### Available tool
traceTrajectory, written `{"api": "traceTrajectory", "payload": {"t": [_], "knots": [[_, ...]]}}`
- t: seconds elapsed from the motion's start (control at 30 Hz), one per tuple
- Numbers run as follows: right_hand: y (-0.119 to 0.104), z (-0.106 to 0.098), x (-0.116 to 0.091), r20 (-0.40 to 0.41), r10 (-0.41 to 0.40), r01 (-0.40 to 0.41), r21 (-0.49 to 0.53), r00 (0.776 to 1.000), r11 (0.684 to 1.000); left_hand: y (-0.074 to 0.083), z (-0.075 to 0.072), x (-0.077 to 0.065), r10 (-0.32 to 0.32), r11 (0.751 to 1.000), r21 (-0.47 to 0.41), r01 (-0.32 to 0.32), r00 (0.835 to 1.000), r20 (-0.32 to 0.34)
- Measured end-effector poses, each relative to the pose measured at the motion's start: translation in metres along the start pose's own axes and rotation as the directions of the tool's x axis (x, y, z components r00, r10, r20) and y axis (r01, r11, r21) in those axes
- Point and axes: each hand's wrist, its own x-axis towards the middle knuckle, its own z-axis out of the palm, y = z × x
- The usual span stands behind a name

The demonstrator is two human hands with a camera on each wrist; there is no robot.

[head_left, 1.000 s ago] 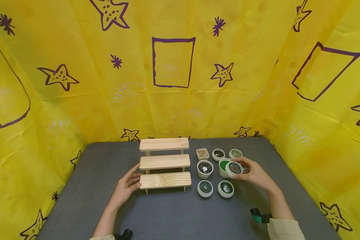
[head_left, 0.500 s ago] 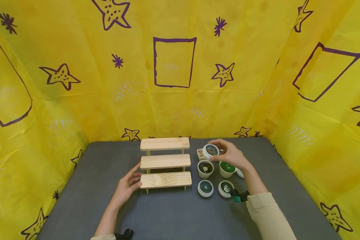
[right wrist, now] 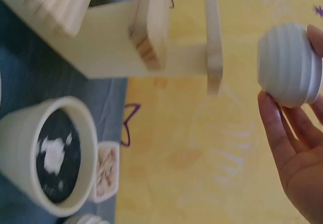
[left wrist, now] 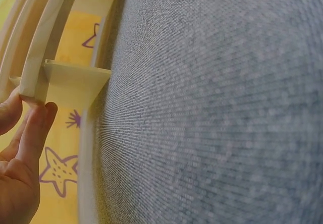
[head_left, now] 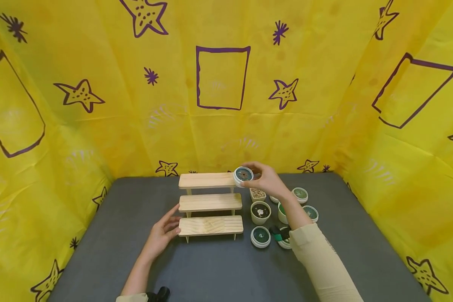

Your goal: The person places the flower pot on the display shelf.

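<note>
The right hand (head_left: 266, 181) holds a small white ribbed pot (head_left: 243, 175) with a dark blue-green top between thumb and fingers. In the head view the pot overlaps the right end of the top tier of a three-tier wooden display stand (head_left: 210, 226). The right wrist view shows the pot (right wrist: 286, 65) tipped on its side, with the fingers (right wrist: 282, 133) under it. At the stand's left end is the left hand (head_left: 159, 235). In the left wrist view its thumb and fingers (left wrist: 34, 133) grip the end of the front board (left wrist: 38, 67).
Right of the stand are a square pot of pebbles (head_left: 257, 194), a taller white pot (head_left: 261, 212) with dark fill and a white patch, and several round ribbed pots (head_left: 260, 237). The right forearm partly hides some. A yellow patterned cloth (head_left: 219, 138) surrounds the grey table (head_left: 211, 268).
The right hand has carried the ribbed pot left and back, from over the other pots to the top tier's right end. The left hand stays at the stand.
</note>
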Motion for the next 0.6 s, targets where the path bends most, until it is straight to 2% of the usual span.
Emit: {"api": "traceTrajectory", "payload": {"t": [0.27, 0.6], "knots": [[-0.019, 0.029, 0.030, -0.006, -0.039, 0.039, 0.007, 0.999, 0.999, 0.003, -0.003, 0.001, 0.004, 1.000, 0.003, -0.004, 1.000, 0.007], [-0.035, 0.072, 0.058, 0.036, -0.034, 0.033, 0.020, 0.999, 0.999, 0.002, 0.000, 0.001, -0.024, 1.000, -0.004, 0.024, 1.000, -0.001]]}}
